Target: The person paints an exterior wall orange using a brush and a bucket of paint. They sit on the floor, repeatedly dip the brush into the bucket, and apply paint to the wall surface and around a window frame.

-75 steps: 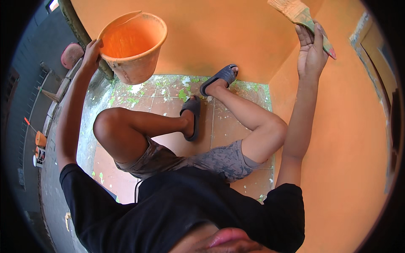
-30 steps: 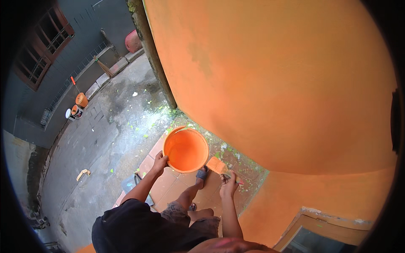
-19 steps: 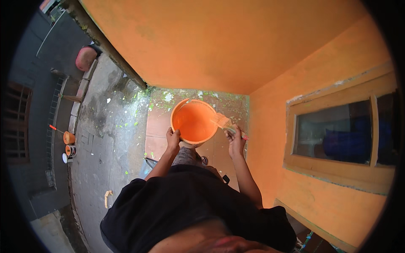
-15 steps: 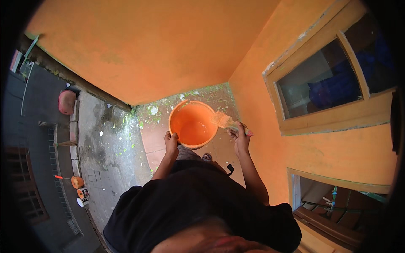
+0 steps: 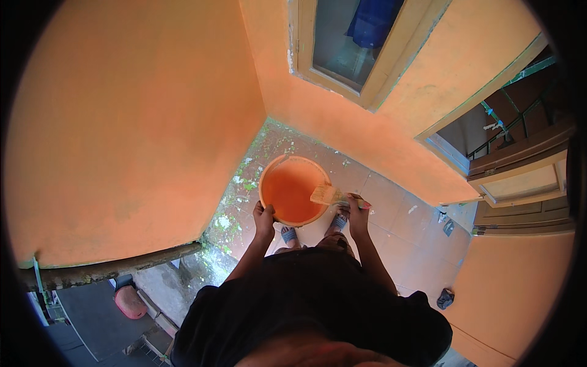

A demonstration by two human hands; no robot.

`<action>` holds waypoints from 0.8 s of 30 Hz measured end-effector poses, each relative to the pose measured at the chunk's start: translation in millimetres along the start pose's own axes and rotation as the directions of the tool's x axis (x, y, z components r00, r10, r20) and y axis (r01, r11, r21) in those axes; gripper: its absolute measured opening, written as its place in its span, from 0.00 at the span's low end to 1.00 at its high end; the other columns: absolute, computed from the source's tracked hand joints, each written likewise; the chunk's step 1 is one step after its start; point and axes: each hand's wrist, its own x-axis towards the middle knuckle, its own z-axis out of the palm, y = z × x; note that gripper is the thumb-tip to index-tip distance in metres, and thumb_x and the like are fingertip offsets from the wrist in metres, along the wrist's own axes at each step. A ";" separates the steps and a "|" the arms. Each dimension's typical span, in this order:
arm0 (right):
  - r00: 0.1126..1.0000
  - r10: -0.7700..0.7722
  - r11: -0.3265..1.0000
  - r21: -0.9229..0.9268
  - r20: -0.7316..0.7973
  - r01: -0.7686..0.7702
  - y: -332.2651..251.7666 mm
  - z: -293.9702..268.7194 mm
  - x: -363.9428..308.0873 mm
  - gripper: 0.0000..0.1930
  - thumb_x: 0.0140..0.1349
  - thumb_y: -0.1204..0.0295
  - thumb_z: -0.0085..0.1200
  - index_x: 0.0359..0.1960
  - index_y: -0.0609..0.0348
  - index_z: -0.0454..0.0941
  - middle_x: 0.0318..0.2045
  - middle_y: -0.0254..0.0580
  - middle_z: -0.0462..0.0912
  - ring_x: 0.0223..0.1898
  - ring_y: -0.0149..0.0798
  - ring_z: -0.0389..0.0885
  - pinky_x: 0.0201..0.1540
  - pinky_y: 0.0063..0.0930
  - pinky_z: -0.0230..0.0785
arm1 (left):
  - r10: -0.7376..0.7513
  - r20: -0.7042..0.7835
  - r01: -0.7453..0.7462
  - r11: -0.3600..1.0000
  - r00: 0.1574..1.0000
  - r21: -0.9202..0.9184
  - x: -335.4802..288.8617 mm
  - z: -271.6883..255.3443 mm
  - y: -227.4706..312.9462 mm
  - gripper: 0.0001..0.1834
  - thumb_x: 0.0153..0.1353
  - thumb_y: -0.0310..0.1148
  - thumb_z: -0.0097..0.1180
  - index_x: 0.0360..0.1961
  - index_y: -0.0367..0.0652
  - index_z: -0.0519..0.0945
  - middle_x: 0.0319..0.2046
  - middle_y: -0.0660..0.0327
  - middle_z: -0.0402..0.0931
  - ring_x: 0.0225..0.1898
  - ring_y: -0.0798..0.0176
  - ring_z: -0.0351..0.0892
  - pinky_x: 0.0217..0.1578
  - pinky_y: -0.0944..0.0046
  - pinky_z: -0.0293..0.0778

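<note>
My left hand [image 5: 264, 220] grips the near-left rim of an orange bucket [image 5: 293, 183], its thumb over the edge. Inside, the bucket is coated with orange paint; how deep the paint lies I cannot tell. In my right hand [image 5: 356, 211] is a wide paintbrush [image 5: 330, 195], held by its handle with the fingers closed round it. The brush's orange-stained bristles reach over the bucket's right rim and point left into the opening. Both hands are in front of my body, above my sandalled feet [image 5: 338, 222].
Orange walls [image 5: 134, 134] meet in a corner ahead. A framed window [image 5: 348, 49] and an open-shuttered one [image 5: 520, 180] are on the right wall. Paint specks dot the tiled floor [image 5: 391, 214]. A dark crumpled thing [image 5: 446, 298] lies by the right wall.
My view and body have turned to the right, so the wall corner and windows have shifted left. The bucket and brush came along in my hands, the bristles now farther over the opening.
</note>
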 end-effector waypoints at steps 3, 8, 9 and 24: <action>0.993 0.062 0.998 -0.001 -0.099 -0.062 16.9 -14.1 -22.8 0.16 0.67 0.66 0.59 0.47 0.66 0.74 0.30 0.46 0.83 0.26 0.39 0.86 0.30 0.28 0.82 | 0.026 0.036 -0.025 0.999 0.999 -0.034 -6.1 1.8 -1.1 0.04 0.56 0.20 0.48 0.33 0.40 0.72 0.25 0.63 0.73 0.21 0.71 0.71 0.21 0.69 0.69; 0.990 -0.002 1.000 0.019 -0.142 0.004 22.2 -41.7 -50.9 0.18 0.67 0.63 0.59 0.47 0.65 0.74 0.30 0.45 0.84 0.26 0.37 0.85 0.30 0.26 0.81 | -0.028 0.120 0.024 0.999 0.992 0.037 -21.0 18.3 1.6 0.04 0.55 0.20 0.49 0.31 0.40 0.71 0.26 0.63 0.73 0.23 0.70 0.72 0.23 0.67 0.70; 0.987 -0.022 0.999 0.020 -0.158 0.026 19.5 -46.0 -55.1 0.18 0.67 0.62 0.59 0.46 0.66 0.75 0.30 0.46 0.84 0.25 0.36 0.85 0.29 0.26 0.81 | -0.036 0.147 0.028 0.998 0.988 0.055 -23.5 23.5 1.7 0.04 0.56 0.20 0.49 0.31 0.41 0.71 0.27 0.63 0.73 0.24 0.70 0.71 0.24 0.67 0.70; 0.821 -0.353 0.200 -0.821 0.449 0.535 -19.8 -147.2 -15.7 0.07 0.62 0.65 0.56 0.34 0.51 0.86 0.28 0.47 0.85 0.31 0.52 0.85 0.35 0.43 0.78 | 0.237 0.587 -0.540 0.731 0.774 0.417 -114.7 176.8 -56.7 0.08 0.57 0.25 0.55 0.25 0.38 0.68 0.18 0.66 0.61 0.24 0.75 0.62 0.23 0.66 0.62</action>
